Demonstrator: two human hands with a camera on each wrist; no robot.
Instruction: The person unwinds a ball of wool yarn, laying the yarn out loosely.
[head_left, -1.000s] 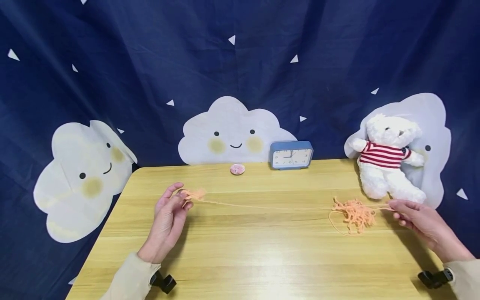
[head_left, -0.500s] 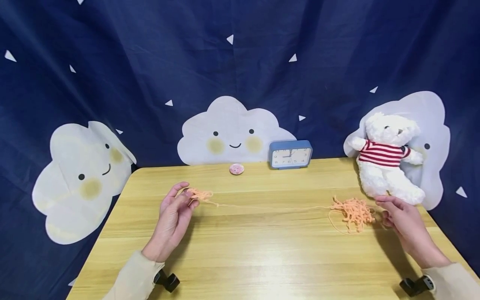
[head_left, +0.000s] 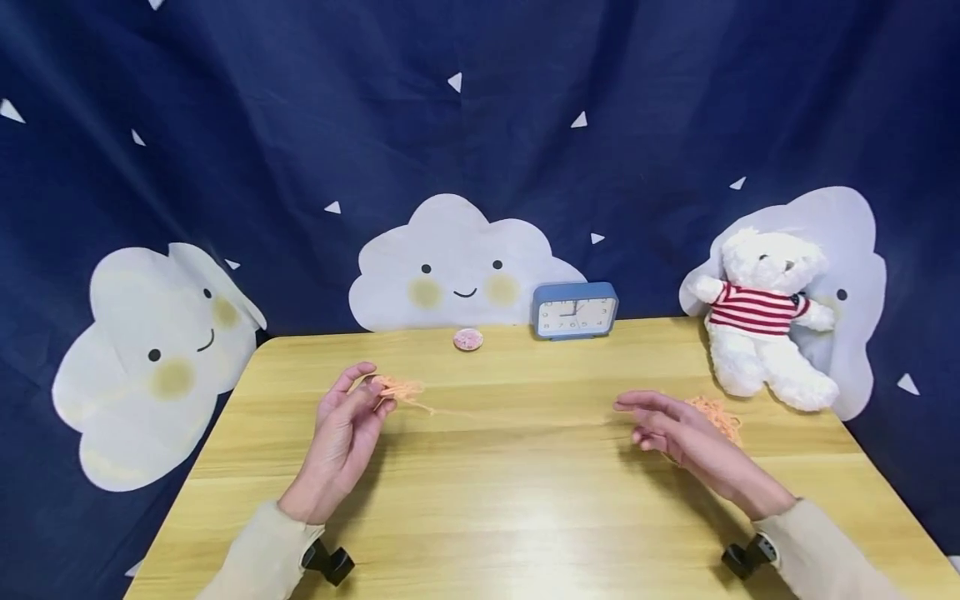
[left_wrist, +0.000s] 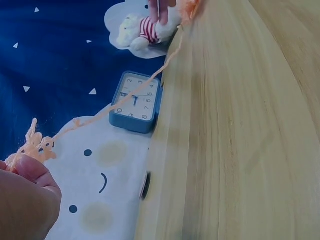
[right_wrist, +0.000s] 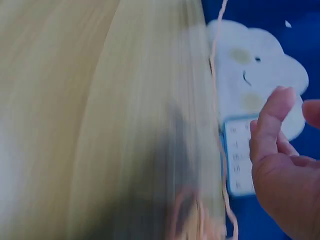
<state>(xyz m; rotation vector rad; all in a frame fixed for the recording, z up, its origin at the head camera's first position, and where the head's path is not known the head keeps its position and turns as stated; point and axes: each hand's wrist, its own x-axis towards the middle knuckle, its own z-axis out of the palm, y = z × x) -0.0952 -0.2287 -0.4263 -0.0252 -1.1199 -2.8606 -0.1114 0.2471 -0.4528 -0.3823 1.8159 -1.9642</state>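
Observation:
My left hand pinches a small bunch of peach-orange yarn between thumb and fingers, raised over the left part of the table. From the bunch a single strand stretches rightward, and in the left wrist view it runs to the yarn pile. That tangled pile lies on the table's right side, partly hidden behind my right hand. The right hand hovers over the table with fingers loosely bent and thumb apart, holding nothing. In the right wrist view the strand passes beside its fingers.
Behind the pile, a white teddy bear in a red-striped shirt sits at the back right. A blue clock and a round pink disc stand near the table's back edge. A dark curtain with cloud prints hangs behind.
My right hand has let go of the yarn at the right of the pile and swung left, now in front of it. The left hand keeps its bunch, nearly still.

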